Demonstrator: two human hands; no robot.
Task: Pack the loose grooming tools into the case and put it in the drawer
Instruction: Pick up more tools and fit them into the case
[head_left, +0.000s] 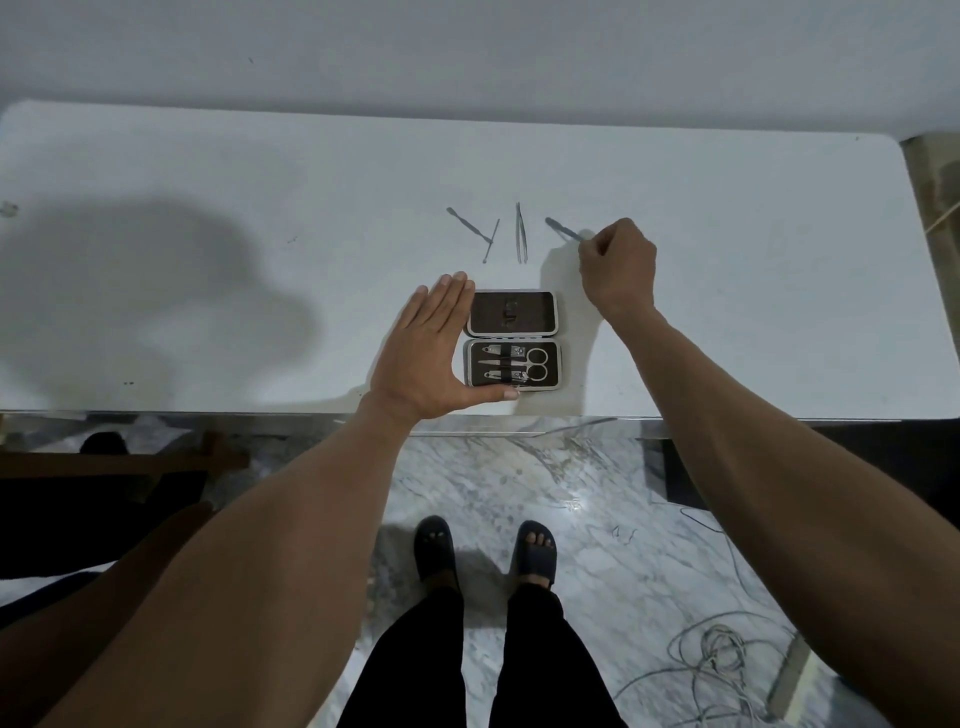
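A small dark grooming case (513, 339) lies open near the front edge of the white table (260, 291). Its lower half holds scissors, clippers and a file under a strap. My left hand (426, 358) rests flat against the case's left side, thumb along its front edge, fingers straight. Beyond the case lie loose tools: a thin metal pusher (465, 223), a short pick (491, 240) and tweezers (521, 234). My right hand (615, 262) pinches the end of another slim metal tool (562, 228) at the back right, its tip still over the table.
The table's front edge runs just behind my feet (485, 551) on a marble floor. A tangle of cable (717, 654) lies on the floor at the right. A dark wooden piece (130, 462) sits under the table at the left. No drawer is visible.
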